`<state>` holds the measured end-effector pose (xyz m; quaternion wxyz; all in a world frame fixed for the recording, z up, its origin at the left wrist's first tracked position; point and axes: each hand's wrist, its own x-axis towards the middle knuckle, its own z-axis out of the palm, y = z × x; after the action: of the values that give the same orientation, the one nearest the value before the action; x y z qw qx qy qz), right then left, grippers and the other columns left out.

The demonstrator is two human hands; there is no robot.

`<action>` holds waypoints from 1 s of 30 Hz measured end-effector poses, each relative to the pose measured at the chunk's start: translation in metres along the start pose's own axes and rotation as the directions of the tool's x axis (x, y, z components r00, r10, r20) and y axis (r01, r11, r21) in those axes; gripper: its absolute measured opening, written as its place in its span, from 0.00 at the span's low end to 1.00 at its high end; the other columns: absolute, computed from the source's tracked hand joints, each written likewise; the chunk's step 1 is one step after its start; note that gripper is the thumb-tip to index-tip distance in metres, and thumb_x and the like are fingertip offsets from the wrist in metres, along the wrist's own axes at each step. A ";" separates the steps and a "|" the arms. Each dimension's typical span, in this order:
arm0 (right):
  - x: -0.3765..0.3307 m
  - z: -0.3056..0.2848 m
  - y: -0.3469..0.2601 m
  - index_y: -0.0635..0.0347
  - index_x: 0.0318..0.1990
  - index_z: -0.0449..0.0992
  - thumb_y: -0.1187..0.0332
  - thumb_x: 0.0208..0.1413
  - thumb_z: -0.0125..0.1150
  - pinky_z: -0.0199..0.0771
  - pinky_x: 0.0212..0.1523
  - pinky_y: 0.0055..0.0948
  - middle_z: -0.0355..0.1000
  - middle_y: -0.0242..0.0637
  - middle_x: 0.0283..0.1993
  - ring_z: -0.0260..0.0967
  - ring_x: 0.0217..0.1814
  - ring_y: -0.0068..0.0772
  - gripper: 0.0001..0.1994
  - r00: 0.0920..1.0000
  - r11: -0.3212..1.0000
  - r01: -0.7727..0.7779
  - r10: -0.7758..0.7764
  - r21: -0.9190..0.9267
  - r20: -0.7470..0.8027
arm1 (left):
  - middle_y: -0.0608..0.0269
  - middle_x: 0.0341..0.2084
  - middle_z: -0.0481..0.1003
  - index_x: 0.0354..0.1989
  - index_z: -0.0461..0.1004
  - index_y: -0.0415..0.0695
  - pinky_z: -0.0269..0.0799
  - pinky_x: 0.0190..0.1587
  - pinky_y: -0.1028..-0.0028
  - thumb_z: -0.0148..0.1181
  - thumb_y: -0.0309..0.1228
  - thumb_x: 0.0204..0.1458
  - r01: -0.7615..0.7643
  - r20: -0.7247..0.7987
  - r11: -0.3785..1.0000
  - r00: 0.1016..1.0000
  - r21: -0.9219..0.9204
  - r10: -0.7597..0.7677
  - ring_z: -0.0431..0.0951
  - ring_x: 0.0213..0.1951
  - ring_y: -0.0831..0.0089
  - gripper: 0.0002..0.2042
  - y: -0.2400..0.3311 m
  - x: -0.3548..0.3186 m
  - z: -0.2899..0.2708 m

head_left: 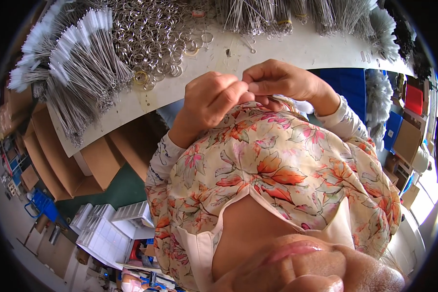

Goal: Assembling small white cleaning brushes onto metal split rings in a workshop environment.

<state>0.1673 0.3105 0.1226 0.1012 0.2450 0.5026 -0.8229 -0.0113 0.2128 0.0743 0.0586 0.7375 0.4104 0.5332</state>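
My left hand [210, 103] and my right hand [286, 82] meet close to my chest, by the near edge of the table. On both, thumb and fingers are pinched together, with the fingertips almost touching. Whatever lies between them is hidden or too small to make out. Beyond my left hand spreads a heap of metal split rings [153, 34]. Left of it lie thick bundles of small wire-handled brushes [85, 58] with white bristles. More wire brush handles [258, 14] line the table's far side.
The pale table [219, 58] curves across in front of me. Cardboard boxes [78, 165] stand below its left part, and white plastic trays [104, 231] farther back. To the right are a blue panel [344, 90], more white-bristled brushes [378, 97] and a red box [413, 100].
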 end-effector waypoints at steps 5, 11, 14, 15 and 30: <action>-0.009 -0.051 0.024 0.59 0.31 0.74 0.69 0.51 0.55 0.69 0.28 0.31 0.74 0.33 0.27 0.73 0.27 0.34 0.05 0.856 0.486 0.004 -0.453 -0.874 -0.248 | 0.66 0.33 0.72 0.33 0.75 0.47 0.63 0.43 0.65 0.67 0.35 0.39 0.017 0.212 0.944 0.973 0.329 -0.091 0.69 0.39 0.64 0.12 -0.053 0.015 0.002; 0.004 -0.066 0.051 0.56 0.31 0.75 0.70 0.51 0.55 0.71 0.31 0.37 0.74 0.36 0.28 0.71 0.29 0.43 0.04 0.692 0.215 -0.240 -0.646 -0.947 -0.322 | 0.71 0.41 0.69 0.30 0.76 0.49 0.56 0.50 0.62 0.66 0.31 0.38 0.030 0.314 0.811 0.913 0.585 -0.260 0.65 0.46 0.66 0.09 -0.090 0.014 0.001; 0.007 -0.044 0.036 0.63 0.33 0.76 0.74 0.51 0.57 0.69 0.28 0.24 0.71 0.38 0.25 0.70 0.25 0.28 0.04 0.599 0.490 -0.024 -0.691 -0.871 -0.405 | 0.70 0.40 0.70 0.29 0.74 0.47 0.55 0.52 0.63 0.65 0.30 0.40 0.017 0.343 0.802 0.898 0.596 -0.274 0.65 0.47 0.66 0.07 -0.084 0.009 0.002; 0.006 -0.037 0.027 0.65 0.34 0.75 0.75 0.53 0.56 0.68 0.27 0.21 0.70 0.36 0.24 0.67 0.25 0.22 0.04 0.607 0.577 0.049 -0.665 -0.815 -0.434 | 0.68 0.40 0.70 0.30 0.73 0.46 0.55 0.53 0.64 0.63 0.28 0.42 0.122 0.266 0.859 0.921 0.498 -0.284 0.65 0.47 0.66 0.07 -0.082 0.007 0.002; 0.042 0.012 -0.025 0.60 0.30 0.78 0.70 0.51 0.62 0.62 0.21 0.19 0.71 0.29 0.31 0.64 0.21 0.16 0.04 0.728 0.813 0.444 -0.573 -0.377 -0.377 | 0.64 0.24 0.73 0.37 0.71 0.36 0.72 0.24 0.82 0.54 0.24 0.55 0.578 -0.071 0.561 0.656 -0.593 -0.751 0.72 0.20 0.81 0.05 -0.024 0.028 -0.012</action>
<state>0.1179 0.3154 0.1253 -0.2245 0.2742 0.6632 -0.6592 -0.0316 0.2430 0.0871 0.3887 0.3824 0.5037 0.6700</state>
